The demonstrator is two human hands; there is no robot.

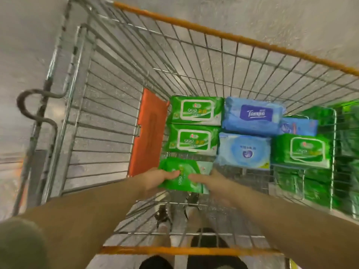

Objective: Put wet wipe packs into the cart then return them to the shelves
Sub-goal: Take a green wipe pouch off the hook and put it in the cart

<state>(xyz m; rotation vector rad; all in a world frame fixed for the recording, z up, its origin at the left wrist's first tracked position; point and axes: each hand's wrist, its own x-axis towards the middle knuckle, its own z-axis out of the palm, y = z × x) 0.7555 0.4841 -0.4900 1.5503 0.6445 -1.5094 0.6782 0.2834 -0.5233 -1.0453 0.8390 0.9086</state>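
wipe packs in the cart, one held in both hands

wipe packs lie flat on the floor of the wire cart (120,78). both hands hold a green pack (181,176) low at the near end of the basket: the left hand (155,178) clamps its left edge with the thumb on top, and the right hand (210,181) clamps its right side, fingers laid over the face.

beyond it, two more green packs sit one behind the other, the far one (196,110) touching the near one (192,139). to their right a blue pack (252,115) lies just behind a pale blue pack (243,151). a small blue pack (299,126) lies at the right of the blue one, and another green pack (302,151) lies beside the pale blue one.

an orange flap (149,131) stands against the left wall of the basket. more green packs (345,152) show blurred outside the right wall. the person's shoes (164,212) show through the mesh below.
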